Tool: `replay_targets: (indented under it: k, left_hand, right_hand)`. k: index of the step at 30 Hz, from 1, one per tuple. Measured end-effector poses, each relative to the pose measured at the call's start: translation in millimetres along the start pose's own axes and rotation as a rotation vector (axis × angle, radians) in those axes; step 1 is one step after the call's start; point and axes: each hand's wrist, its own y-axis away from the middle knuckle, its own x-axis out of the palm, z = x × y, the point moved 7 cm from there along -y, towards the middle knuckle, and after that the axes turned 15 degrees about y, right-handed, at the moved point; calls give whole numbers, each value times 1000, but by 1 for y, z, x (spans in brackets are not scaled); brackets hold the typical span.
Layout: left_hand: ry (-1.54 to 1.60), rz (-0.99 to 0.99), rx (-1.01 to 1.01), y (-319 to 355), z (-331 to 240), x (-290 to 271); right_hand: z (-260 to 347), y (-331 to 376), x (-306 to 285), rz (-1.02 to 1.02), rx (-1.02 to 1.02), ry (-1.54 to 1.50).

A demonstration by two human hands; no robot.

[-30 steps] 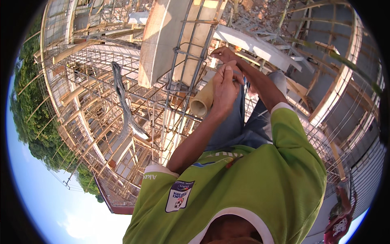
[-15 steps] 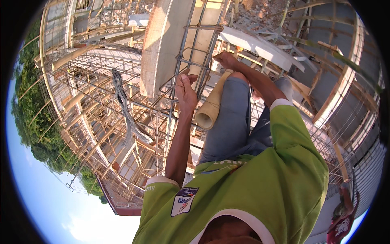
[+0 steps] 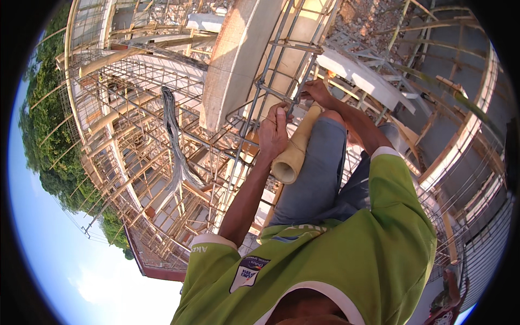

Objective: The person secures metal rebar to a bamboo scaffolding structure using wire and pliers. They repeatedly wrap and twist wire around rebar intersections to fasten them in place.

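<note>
A cage of steel rebar (image 3: pixel 275 54), long bars with square stirrups, runs up and away in front of me beside a thick wooden plank (image 3: pixel 234 67). At its right bar, my left hand (image 3: pixel 274 130) has its fingers curled and thumb up, close to a stirrup crossing. Just beyond it, my right hand (image 3: pixel 318 93) is closed in a pinch against the same bar. What either hand's fingertips hold is too small to make out. A hollow tan tube (image 3: pixel 287 165), resembling bamboo, rests against my thigh with its open end toward me.
A bundle of grey wire (image 3: pixel 174 135) hangs over the rebar at left. Bamboo and timber scaffolding (image 3: pixel 130 157) fills the left side. A pale concrete beam (image 3: pixel 368 78) lies to the right. Another person (image 3: pixel 447 298) is partly visible at the lower right edge.
My left hand has moved right, from the cage's left bar to its right bar beside my right hand. The whole view has shifted slightly, with the cage now farther right.
</note>
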Motion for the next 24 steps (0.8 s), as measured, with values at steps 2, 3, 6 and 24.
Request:
replay_targets:
  k: [2, 3, 6, 24]
  left_hand:
    - [109, 42, 12, -4, 15, 3]
    - [164, 62, 16, -6, 22, 7]
    - [267, 94, -65, -7, 24, 13]
    - [93, 128, -57, -12, 16, 15]
  right_hand:
    - [-1, 3, -1, -15, 33, -23]
    - [1, 5, -2, -10, 15, -55]
    - [-2, 0, -5, -20, -21, -127]
    - [-3, -18, 13, 151, -73, 202]
